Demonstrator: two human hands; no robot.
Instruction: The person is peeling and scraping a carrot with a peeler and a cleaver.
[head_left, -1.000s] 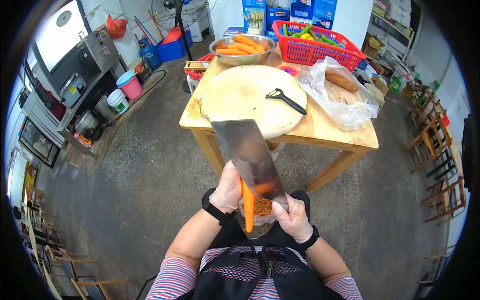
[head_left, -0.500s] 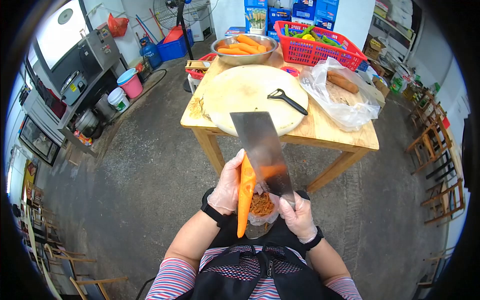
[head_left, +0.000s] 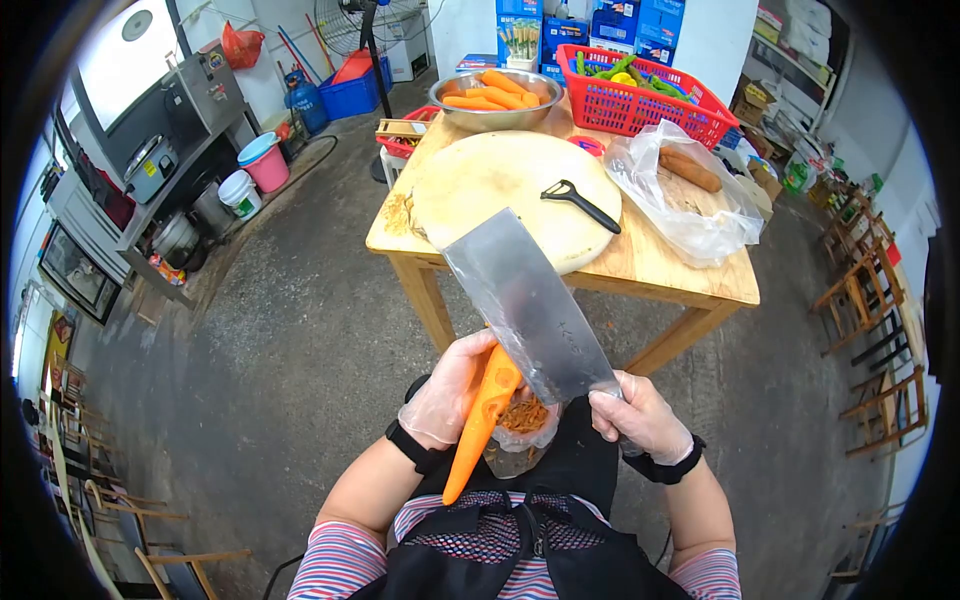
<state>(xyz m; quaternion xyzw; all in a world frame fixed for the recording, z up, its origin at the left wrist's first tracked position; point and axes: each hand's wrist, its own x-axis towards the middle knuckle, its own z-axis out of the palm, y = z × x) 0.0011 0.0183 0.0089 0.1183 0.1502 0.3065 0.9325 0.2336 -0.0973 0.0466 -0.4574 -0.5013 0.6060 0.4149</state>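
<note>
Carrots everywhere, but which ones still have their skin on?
The brownish carrots in the clear plastic bag; those in the metal bowl are bright orange.

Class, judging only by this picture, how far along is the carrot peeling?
Done: peeled carrots fill the steel bowl. In hand: the left hand holds a carrot against the cleaver gripped by the right hand. Left: unpeeled carrots in the plastic bag.

Cleaver (head_left: pixel 530 305) blade swung from near-vertical to slanting toward upper left of frame, right hand (head_left: pixel 640 415) shifted right and lower, carrot (head_left: pixel 480 420) tilted diagonally, tip now pointing toward lower left, left hand (head_left: pixel 450 395) slightly lower.
</note>
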